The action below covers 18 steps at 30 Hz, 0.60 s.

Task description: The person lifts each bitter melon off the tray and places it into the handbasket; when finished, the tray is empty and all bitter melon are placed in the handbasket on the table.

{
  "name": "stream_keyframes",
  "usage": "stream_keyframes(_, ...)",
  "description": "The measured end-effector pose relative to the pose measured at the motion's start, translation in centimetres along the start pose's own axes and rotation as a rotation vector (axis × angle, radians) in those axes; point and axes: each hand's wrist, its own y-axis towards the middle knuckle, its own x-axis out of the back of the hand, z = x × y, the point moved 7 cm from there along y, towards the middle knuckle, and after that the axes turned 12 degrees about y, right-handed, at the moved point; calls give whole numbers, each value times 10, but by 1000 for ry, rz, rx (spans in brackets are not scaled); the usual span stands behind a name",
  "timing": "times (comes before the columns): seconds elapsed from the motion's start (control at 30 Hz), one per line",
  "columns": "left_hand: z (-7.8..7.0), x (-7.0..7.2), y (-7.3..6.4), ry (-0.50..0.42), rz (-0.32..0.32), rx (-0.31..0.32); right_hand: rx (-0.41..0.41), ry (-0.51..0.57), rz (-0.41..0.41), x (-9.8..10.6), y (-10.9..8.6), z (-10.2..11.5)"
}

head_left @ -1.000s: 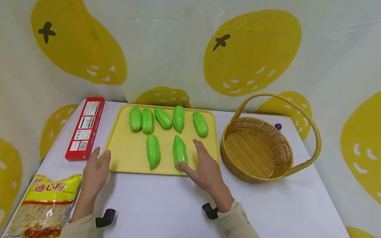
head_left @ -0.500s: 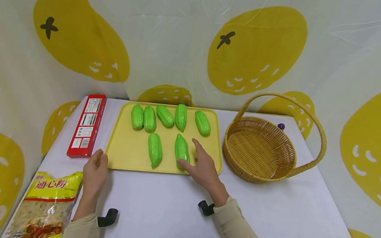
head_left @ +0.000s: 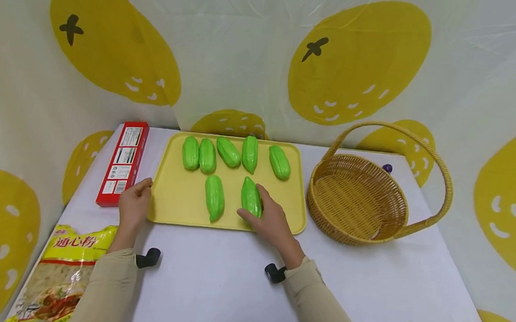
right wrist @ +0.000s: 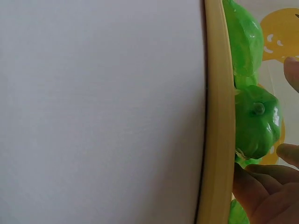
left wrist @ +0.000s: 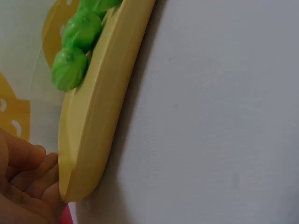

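In the head view, the right hand (head_left: pixel 273 224) lay around 4 o'clock of a ridged green fruit (head_left: pixel 250 199), which rested right of centre on a yellow tray (head_left: pixel 176 195) and was partly covered by that hand. The right wrist view showed what the hand hid from above: the fruit's near end, with a small stub, and spread fingers (right wrist: pixel 266 179), the thumb well apart from the fruit and a fingertip just beside it. The left hand (head_left: pixel 134 207) met the tray at about 8 o'clock; only the left wrist view showed its curled fingers against the tray's outer side, though whether they pinched it could not be told. Only the head view took in all six other ridged green fruits (head_left: pixel 214 198), the wicker basket (head_left: pixel 331 227) at the tray's 3 o'clock, the red box (head_left: pixel 124 164) at 9 and the macaroni bag (head_left: pixel 63 272) at 8 on the worktop (head_left: pixel 214 277).
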Motion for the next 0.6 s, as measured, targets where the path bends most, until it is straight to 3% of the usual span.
stream_keyframes(0.13,1,-2,13,-18,-14,5,-7,9,18,-6,0,-1)
stream_keyframes(0.3,9,-3,21,-49,-14,59,9,0,44,-11,0,1)
stream_keyframes(0.6,-10,0,29,78,-14,-41,36,-58,48,-11,3,5)
